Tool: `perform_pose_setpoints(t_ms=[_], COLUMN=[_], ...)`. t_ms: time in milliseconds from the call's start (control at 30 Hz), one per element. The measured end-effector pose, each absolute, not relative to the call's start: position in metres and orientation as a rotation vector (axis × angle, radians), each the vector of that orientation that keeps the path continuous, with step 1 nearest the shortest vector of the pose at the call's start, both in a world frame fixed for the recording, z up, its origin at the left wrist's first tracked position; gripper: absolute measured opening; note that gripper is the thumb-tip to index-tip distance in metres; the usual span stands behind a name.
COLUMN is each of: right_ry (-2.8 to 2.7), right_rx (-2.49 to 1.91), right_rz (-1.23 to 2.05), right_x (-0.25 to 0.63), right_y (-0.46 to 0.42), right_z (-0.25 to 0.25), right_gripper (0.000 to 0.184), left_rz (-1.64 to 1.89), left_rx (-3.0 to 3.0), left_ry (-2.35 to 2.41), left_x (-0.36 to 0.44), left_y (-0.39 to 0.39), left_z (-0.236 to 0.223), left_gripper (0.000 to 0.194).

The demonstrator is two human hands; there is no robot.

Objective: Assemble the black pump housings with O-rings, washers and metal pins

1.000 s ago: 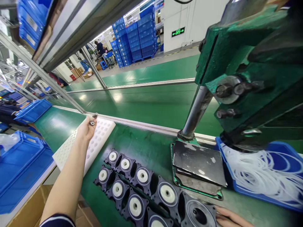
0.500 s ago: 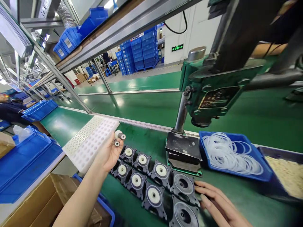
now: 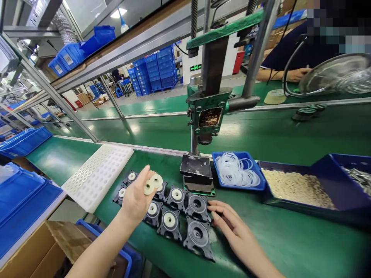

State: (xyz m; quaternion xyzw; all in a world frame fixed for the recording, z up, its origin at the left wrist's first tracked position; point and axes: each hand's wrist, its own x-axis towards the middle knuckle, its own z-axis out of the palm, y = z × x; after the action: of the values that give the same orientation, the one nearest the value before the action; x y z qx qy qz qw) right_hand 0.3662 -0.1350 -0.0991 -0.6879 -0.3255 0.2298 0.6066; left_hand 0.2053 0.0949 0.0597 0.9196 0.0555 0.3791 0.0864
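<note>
A: State the condition of the left hand.
B: Left hand (image 3: 135, 199) raised; thumb and fingers pinch two cream discs (image 3: 157, 180), held side by side. Both discs show a hole at the centre.
A: And the right hand?
B: Right hand (image 3: 232, 226) low over the green bench (image 3: 278, 239); fingertips touch the outer edge of the black frames (image 3: 198, 234), at the right-hand end. Whether the thumb and fingers pinch that edge or only rest on it, I cannot tell.
A: Position and condition of the frames?
B: Lying flat on the bench between the hands, in two rows, set close together. The two at the right-hand end have bare centres; the others in clear view each carry a white disc (image 3: 169, 220). The left hand covers part of the rows.
A: Items nearby?
B: Beyond the frames, a green press (image 3: 207, 116), its head raised clear of a black plate (image 3: 195, 166). Right of it, a blue tray (image 3: 249, 188) of thin white rings (image 3: 233, 170), then a dark bin (image 3: 285, 201) of small cream pieces (image 3: 297, 185).
A: Left side?
B: A white foam board (image 3: 104, 175) with rows of round hollows, some filled with small rings.
</note>
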Motion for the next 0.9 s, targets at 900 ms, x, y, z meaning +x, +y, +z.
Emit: perform_pose_setpoints(t_ms=[900], right_ry=[-0.754], right_rx=[-1.499], right_rz=[0.482], right_x=[0.373], right_y=[-0.133], right_z=[-0.081], right_gripper=[0.028], left_rz=[0.277], left_rx=[2.309], left_ry=[0.34], left_x=[0.264], left_y=[0.005], left_z=[0.018], left_gripper=[0.03])
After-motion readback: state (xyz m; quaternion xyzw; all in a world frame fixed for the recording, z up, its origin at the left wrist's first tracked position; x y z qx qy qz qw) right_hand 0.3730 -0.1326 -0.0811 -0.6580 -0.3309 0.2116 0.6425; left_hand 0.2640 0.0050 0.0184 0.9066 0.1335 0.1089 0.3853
